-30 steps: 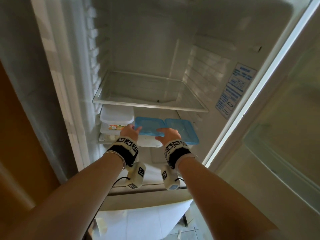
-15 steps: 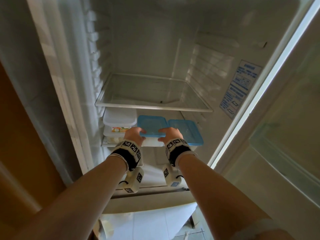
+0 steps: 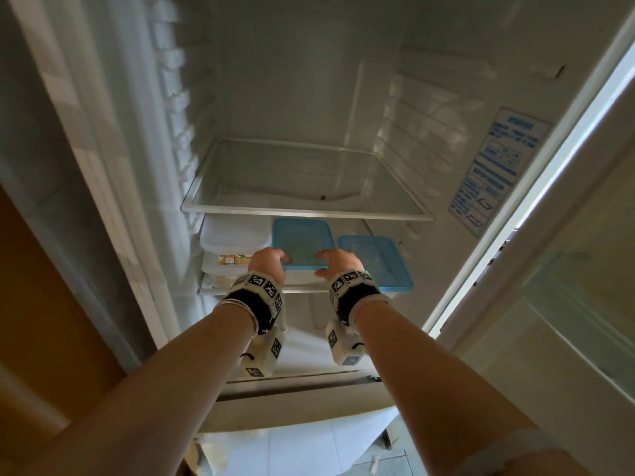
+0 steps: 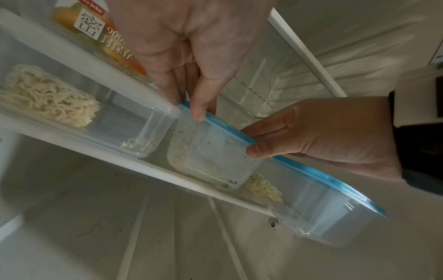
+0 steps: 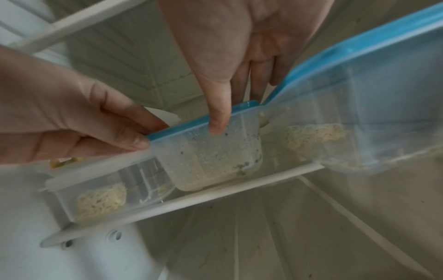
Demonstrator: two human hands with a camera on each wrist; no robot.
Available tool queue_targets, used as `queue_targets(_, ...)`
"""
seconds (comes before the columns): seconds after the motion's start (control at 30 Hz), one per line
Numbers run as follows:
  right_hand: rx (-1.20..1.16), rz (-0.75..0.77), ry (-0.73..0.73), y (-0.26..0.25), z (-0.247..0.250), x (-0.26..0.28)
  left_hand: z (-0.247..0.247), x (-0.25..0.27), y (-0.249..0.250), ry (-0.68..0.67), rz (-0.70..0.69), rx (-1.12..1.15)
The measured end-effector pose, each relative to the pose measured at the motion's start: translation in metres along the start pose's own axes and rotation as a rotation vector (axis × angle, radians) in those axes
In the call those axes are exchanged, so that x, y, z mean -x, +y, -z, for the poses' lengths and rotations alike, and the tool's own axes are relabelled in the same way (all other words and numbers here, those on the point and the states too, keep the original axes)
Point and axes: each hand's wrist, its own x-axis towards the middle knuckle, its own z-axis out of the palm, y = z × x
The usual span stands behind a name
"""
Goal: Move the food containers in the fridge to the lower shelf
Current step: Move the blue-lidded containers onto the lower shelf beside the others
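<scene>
In the head view a middle container (image 3: 302, 243) with a blue lid stands on the lower shelf (image 3: 302, 288) of the open fridge. My left hand (image 3: 275, 261) grips its front left corner and my right hand (image 3: 330, 264) its front right corner. The left wrist view shows my left thumb (image 4: 199, 113) on the clear front wall of the container (image 4: 210, 153), fingers over the lid. The right thumb (image 5: 217, 123) presses the same wall in the right wrist view. A second blue-lidded container (image 3: 374, 262) stands to the right, and white-lidded containers (image 3: 235, 235) with noodles are stacked on the left.
The glass upper shelf (image 3: 302, 211) hangs close above the containers and carries nothing. The fridge walls close in on both sides, and the open door (image 3: 567, 269) stands at the right. Below the lower shelf the compartment floor (image 4: 167, 236) is bare.
Both hands keep their hold on the middle blue-lidded container. Its lid now sits a little farther back or higher than the neighbouring blue lid. The head camera has moved closer.
</scene>
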Motion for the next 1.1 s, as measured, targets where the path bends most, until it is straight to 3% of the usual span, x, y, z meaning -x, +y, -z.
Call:
queue_targets(0.33,0.010,0.008,0.041,0.004,0.001,0.005,0.001,0.005,0.000,0.001,-0.001,0.005)
queue_targets(0.6,-0.123,0.023,0.083,0.017,0.010,0.022,0.001,0.011,0.012,-0.018,-0.002,0.010)
queue_targets(0.9,-0.049,-0.093,0.040,0.057,0.027,0.049,-0.032,0.032,0.059,-0.177,-0.163,0.017)
queue_targets(1.1,-0.031,-0.088,0.066,0.085,0.023,0.063,-0.060,0.041,0.079,-0.241,-0.205,-0.005)
